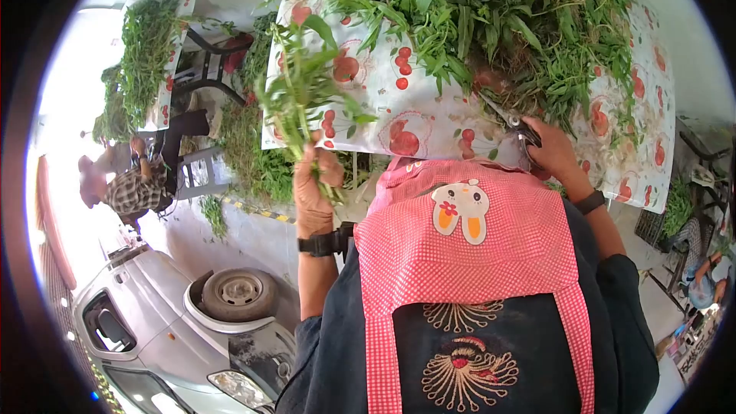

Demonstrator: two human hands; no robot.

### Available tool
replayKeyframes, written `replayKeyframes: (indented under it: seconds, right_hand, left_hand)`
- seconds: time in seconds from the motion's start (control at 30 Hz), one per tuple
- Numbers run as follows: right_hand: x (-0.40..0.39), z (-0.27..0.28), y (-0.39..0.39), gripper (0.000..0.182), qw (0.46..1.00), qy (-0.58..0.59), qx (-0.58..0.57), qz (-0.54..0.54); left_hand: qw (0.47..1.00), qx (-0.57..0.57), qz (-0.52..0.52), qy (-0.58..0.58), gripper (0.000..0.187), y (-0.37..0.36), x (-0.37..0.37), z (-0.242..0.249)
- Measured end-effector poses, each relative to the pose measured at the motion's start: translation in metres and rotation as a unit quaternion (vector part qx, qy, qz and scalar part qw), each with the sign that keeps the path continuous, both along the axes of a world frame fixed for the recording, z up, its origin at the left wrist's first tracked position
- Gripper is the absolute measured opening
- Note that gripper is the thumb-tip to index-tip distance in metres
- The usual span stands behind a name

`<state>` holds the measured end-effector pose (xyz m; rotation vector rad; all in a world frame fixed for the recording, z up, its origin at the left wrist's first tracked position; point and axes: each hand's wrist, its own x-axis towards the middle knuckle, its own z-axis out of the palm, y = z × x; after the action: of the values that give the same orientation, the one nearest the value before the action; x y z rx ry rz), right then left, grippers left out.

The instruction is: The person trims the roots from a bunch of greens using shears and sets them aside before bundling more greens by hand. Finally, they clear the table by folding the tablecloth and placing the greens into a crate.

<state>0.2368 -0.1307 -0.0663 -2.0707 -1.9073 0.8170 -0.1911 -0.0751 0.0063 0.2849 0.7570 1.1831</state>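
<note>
Left hand (316,184) clenched around a bunch of leafy green stems (303,92), off the near edge of the fruit-print tablecloth table (429,119). Right hand (553,155) gripping what look like dark-handled scissors (515,127). Trimming step, seemingly; next calls for bringing stems to blades.

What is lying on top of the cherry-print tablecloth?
A large heap of leafy green stems covers most of the cherry-print tablecloth. The right hand holds scissors at its edge; the left hand lifts a bunch. Whatever lies beneath the heap is hidden.
</note>
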Motion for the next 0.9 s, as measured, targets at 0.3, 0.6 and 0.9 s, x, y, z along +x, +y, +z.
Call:
replayKeyframes:
  seconds: [0.3,0.6,0.9]
  right_hand:
    - [-0.005,0.007,0.001,0.050,0.999,0.027,-0.019,-0.031]
    - [-0.012,0.000,0.001,0.044,0.997,-0.029,0.022,-0.069]
    - [-0.016,-0.006,-0.003,0.041,0.993,-0.005,0.040,-0.107]
  left_hand:
    - [0.980,0.017,0.071,0.183,0.016,0.076,0.029,0.033]
    - [0.989,-0.048,0.010,0.137,0.013,0.168,0.145,-0.080]
    - [0.988,-0.092,-0.054,0.114,0.011,0.191,0.167,-0.080]
